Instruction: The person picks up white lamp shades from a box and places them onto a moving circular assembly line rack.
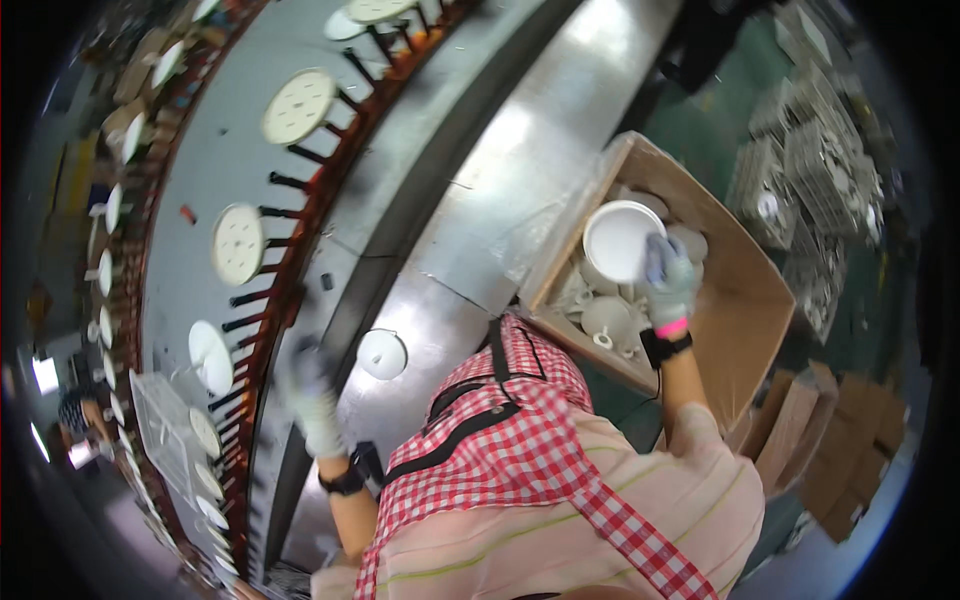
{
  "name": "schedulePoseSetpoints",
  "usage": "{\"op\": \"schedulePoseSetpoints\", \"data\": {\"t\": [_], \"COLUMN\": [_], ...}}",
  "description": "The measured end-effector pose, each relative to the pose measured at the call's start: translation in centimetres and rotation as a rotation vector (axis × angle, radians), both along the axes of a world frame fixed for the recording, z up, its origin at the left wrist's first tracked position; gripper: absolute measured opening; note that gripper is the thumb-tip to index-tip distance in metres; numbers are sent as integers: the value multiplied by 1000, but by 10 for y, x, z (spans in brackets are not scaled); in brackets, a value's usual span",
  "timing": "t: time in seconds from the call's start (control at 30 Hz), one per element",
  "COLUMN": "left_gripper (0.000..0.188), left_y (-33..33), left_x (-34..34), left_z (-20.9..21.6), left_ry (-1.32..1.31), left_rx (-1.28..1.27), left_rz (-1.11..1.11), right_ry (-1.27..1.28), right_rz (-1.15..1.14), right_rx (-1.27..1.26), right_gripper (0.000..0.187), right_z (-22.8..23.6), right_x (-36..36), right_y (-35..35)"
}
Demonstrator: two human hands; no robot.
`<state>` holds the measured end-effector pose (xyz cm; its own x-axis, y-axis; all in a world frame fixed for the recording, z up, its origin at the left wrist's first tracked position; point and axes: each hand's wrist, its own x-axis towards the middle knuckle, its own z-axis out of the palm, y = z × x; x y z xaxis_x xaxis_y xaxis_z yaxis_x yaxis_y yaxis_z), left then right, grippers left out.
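Inside an open cardboard box (745, 300) on my right, my right hand (671, 285), in a pale glove with grey-blue fingertips, grips the rim of a white round dish (618, 238). Under and around that dish lie several white ceramic-looking pieces, among them a rounded one with a small spout or knob (608, 318). My left hand (318, 405), gloved too, is over the edge of the metal bench, near the conveyor. Motion smears its fingers, and I cannot make out anything in them. A small white round piece, like a lid (382, 354), rests on the bench close by.
A conveyor (215, 145) curves along the left, with dark rods carrying perforated cream discs (238, 244). A clear plastic crate (165, 430) sits at its lower part. The metal bench (500, 230) runs beside me. Stacked crates (825, 165) and folded cardboard (860, 440) are at the right.
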<state>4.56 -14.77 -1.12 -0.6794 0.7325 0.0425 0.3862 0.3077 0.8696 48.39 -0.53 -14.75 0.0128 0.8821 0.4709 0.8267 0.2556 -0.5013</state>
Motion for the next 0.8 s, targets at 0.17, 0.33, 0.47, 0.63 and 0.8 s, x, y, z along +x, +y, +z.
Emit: {"op": "schedulePoseSetpoints", "data": {"t": [0.17, 0.33, 0.47, 0.63, 0.8], "left_gripper": [60, 30, 33, 53, 56], "left_y": [93, 92, 83, 86, 78], "left_x": [87, 74, 67, 53, 26], "left_z": [2, 8, 20, 16, -7], "left_ry": [-271, -551, 125, 706, 372], "left_rx": [-308, -58, 220, 77, 253], "left_rz": [-967, -893, -655, -643, -340], "right_ry": [292, 809, 1052, 701, 885], "right_rz": [374, 805, 879, 1142, 934], "right_rx": [0, -36, -604, -914, -393], "right_gripper": [24, 19, 42, 37, 25], "right_z": [82, 120, 138, 143, 107], "right_x": [-85, -129, -162, -212, -289], "right_y": [-4, -16, 14, 46, 153]}}
